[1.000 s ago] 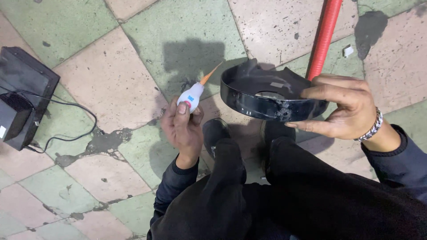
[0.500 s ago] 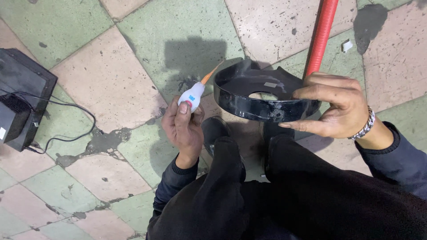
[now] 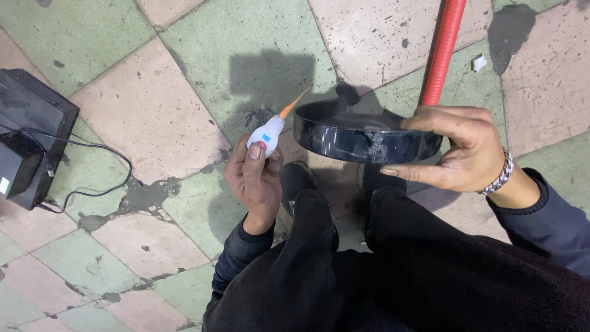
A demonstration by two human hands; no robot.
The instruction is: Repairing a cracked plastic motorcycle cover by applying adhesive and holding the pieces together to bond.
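A round black housing [image 3: 362, 136], shallow and ring-walled, is held above the tiled floor [image 3: 141, 117] at about 1 o'clock from the knees, pinched at its 3 o'clock rim by the right hand [image 3: 458, 150], fingers laid over the top edge and thumb pressed under the wall. It is judged light, stiff and glossy, so somewhat slippery; the rim wall seems the sound place to be gripped. A small white glue bottle [image 3: 267, 134] with an orange nozzle is enclosed by the left hand [image 3: 253, 178], thumb on its body, and is judged light and squeezable. Its nozzle is aimed toward 1 o'clock, near the housing's 9 o'clock edge. The left wrist is bent upward; the right forearm is brought in from 4 o'clock
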